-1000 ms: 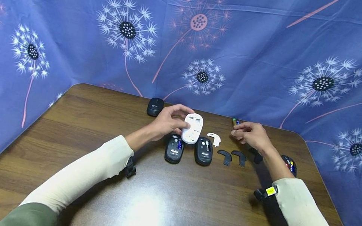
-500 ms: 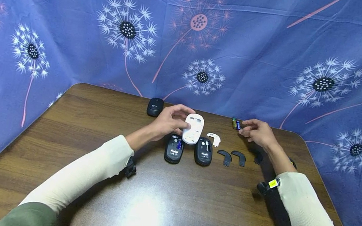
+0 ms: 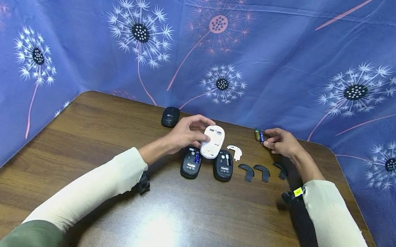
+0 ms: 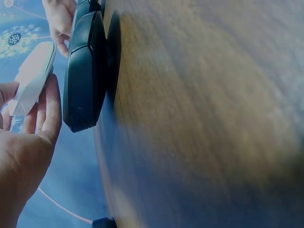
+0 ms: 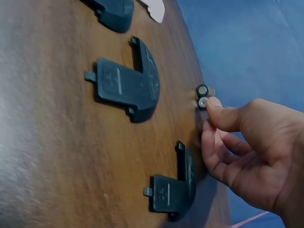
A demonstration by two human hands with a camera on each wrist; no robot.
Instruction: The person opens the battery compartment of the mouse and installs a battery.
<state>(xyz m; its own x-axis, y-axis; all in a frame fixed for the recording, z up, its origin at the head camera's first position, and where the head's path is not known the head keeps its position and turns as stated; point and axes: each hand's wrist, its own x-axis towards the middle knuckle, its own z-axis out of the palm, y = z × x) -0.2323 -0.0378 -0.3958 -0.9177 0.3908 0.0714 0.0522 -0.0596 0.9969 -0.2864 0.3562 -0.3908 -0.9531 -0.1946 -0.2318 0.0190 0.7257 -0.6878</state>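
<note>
My left hand [image 3: 188, 132] holds a white computer mouse [image 3: 212, 142], its underside with the uncovered battery bay facing me. In the left wrist view the thumb and fingers grip the white mouse [image 4: 35, 76] by its edges, above the table. My right hand [image 3: 284, 143] is at the back right, beside a blue battery [image 3: 261, 137] and a green-and-gold battery [image 3: 257, 135] lying side by side. The right wrist view shows the thumb tip at the nearer battery [image 5: 203, 102], with the loosely bent fingers apart from it; contact is hard to tell.
Two upturned black mice [image 3: 191, 162] [image 3: 223, 165] show batteries in their bays. A white cover [image 3: 234, 152] and three black covers [image 3: 246, 172] [image 3: 261, 173] [image 3: 281, 171] lie right of them. Another black mouse [image 3: 170, 117] stands at the back, near the cloth backdrop [image 3: 225, 52].
My right hand has shifted a little right and back from above the batteries, uncovering both. Its forearm now hides the mouse at the far right. The left hand keeps the white mouse almost still.
</note>
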